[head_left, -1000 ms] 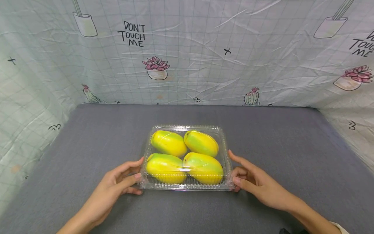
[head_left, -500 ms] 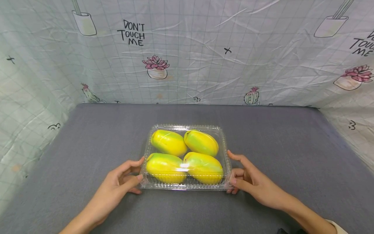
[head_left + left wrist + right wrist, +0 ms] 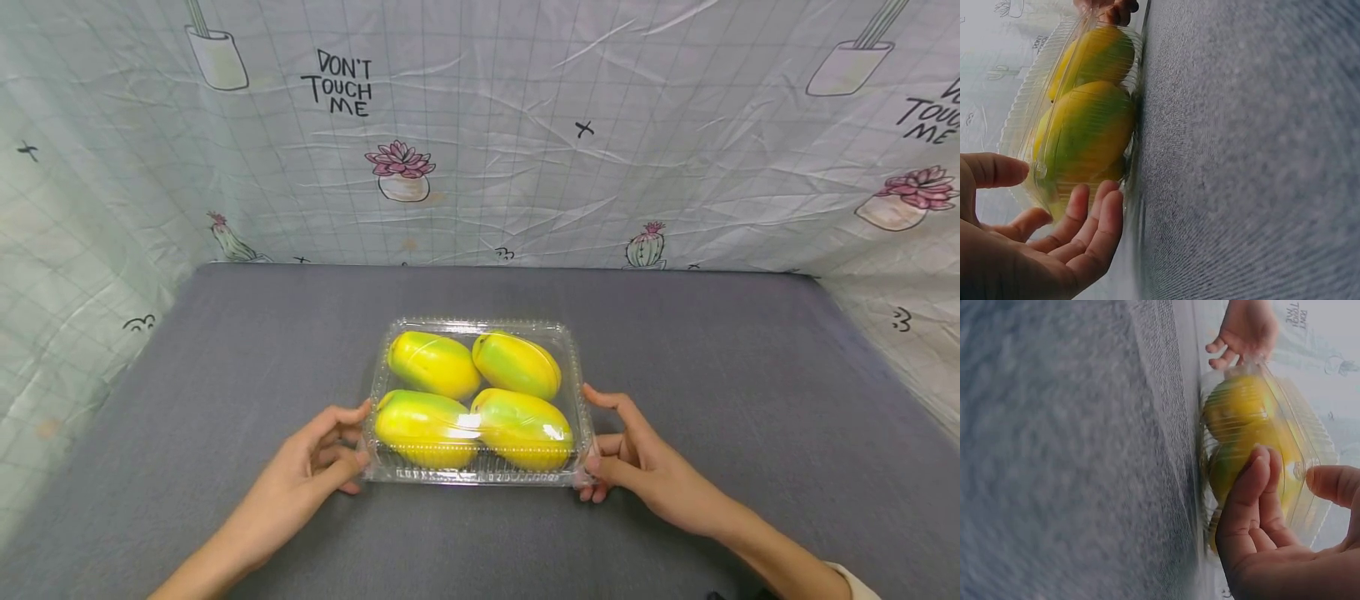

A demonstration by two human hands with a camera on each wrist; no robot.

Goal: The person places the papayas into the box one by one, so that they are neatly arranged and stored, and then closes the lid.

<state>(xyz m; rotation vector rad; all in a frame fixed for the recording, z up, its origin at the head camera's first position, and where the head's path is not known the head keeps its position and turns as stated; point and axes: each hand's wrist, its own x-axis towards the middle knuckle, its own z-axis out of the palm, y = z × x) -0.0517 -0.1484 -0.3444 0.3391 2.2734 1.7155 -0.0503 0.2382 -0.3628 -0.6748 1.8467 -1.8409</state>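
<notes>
A clear plastic clamshell box (image 3: pixel 480 479) lies on the grey tabletop with its lid down. Through the lid several yellow-green mangoes (image 3: pixel 521 429) show, set in two rows. My left hand (image 3: pixel 311 462) holds the box's left front corner, thumb (image 3: pixel 1013 170) at the rim and fingers (image 3: pixel 1107 219) curved along the lower side. On the opposite side, my right hand (image 3: pixel 652 471) grips the right front corner, its thumb (image 3: pixel 1329 481) at the rim and other fingers (image 3: pixel 1247 494) bent against the base. The fingertips under the rim are partly hidden in the head view.
The grey cloth-covered table (image 3: pixel 480 542) extends around the box. A white printed curtain (image 3: pixel 480 125) stands along its back and both sides. A small dark object (image 3: pixel 716 595) pokes in at the bottom edge, near the right forearm.
My right hand has shifted slightly left, its thumb and fingers closer in on the box corner. The left thumb has moved a little right onto its corner. The box has hardly moved.
</notes>
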